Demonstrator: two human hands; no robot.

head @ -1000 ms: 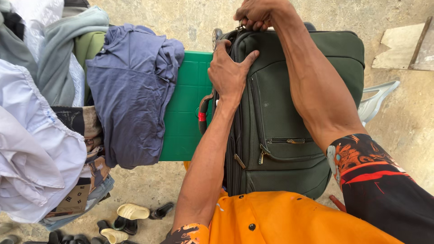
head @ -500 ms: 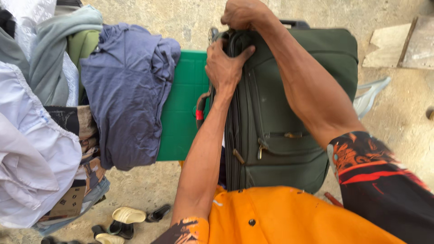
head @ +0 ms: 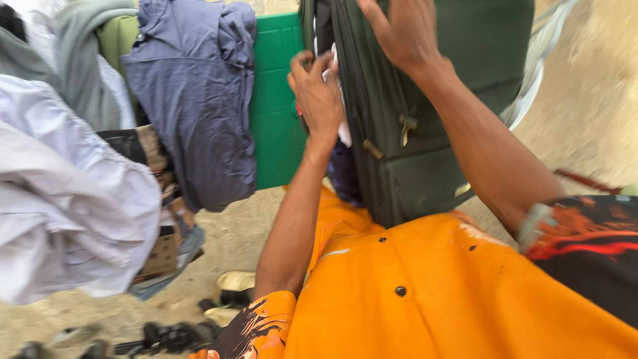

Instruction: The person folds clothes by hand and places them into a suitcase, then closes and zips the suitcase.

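Head view: sandy ground [head: 585,100], outdoors. Dark green suitcase [head: 425,133] stood upright against green crate [head: 276,100]. Left hand [head: 319,100] gripped its open edge, fingers curled; right hand [head: 399,33] lay flat, fingers spread. Clothes [head: 193,100] draped left.

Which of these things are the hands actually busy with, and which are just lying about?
In hand: dark green suitcase, left hand gripping its opened edge, right hand flat on its front.
Lying about: blue shirt, green panel, white cloth, sandals.

Sandy concrete floor [head: 232,239] — pale sandals [head: 232,282] at seven o'clock, dark footwear [head: 166,336] beside them.
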